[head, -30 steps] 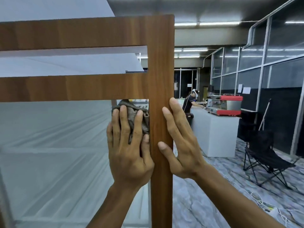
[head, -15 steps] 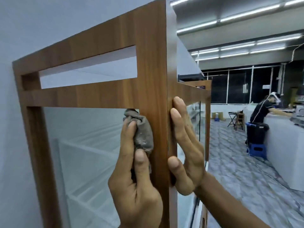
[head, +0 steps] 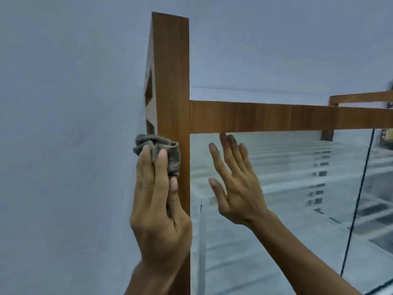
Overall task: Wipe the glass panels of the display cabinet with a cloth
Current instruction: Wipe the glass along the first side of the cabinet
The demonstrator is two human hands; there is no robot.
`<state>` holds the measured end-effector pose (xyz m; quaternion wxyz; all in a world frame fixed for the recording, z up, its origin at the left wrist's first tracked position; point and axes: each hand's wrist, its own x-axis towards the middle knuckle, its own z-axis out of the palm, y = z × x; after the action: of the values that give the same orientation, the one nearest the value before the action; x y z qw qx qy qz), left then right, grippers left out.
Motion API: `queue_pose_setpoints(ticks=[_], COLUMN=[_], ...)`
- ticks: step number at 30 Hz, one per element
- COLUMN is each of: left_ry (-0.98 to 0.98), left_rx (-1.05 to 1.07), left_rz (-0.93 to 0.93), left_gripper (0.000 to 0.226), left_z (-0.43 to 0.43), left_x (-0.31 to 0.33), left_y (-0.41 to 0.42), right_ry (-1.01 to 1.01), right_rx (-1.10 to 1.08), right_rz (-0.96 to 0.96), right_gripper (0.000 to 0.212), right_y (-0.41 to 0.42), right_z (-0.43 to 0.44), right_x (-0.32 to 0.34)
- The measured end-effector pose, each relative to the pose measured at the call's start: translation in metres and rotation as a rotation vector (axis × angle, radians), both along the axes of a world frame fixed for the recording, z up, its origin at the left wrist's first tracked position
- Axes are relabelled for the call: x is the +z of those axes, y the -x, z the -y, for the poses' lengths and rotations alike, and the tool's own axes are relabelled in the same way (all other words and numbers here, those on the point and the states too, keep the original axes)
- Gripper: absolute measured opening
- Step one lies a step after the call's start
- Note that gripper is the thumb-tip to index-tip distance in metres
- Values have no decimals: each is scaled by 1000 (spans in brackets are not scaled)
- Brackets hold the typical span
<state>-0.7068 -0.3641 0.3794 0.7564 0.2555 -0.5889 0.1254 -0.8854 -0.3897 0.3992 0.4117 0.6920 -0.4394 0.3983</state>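
Grey cloth (head: 168,153) pinched in left hand (head: 157,209) at the post (head: 172,71); spread right hand (head: 236,188) steadies the adjoining glass (head: 287,220), probably wiped next.

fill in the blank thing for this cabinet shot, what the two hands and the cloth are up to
The cloth held by the left hand is ____ in colour.
The right hand holds ____.
The right hand is in front of a ____ panel, below the wooden rail.
Missing words: grey; nothing; glass.
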Motion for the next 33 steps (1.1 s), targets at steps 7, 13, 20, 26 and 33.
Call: queue_pose_setpoints(ticks=[7,13,20,26,33], left_ry=[34,-49,-174,-201,-289], left_rx=[211,373,289,389,580], left_rz=[303,386,197,264,-42], left_gripper=[48,45,57,64,61], left_z=[-7,14,28,24,33], left_x=[-12,1,1,9,13], left_y=[34,80,98,134,138], right_ry=[19,89,180,132,79], right_rx=[212,219,133,223,142], right_rz=[50,29,98,1,-34], right_gripper=[59,55,58,63,69], right_y=[-5,24,96,133,134], right_z=[6,8,7,10,10], right_x=[0,3,1,3,6])
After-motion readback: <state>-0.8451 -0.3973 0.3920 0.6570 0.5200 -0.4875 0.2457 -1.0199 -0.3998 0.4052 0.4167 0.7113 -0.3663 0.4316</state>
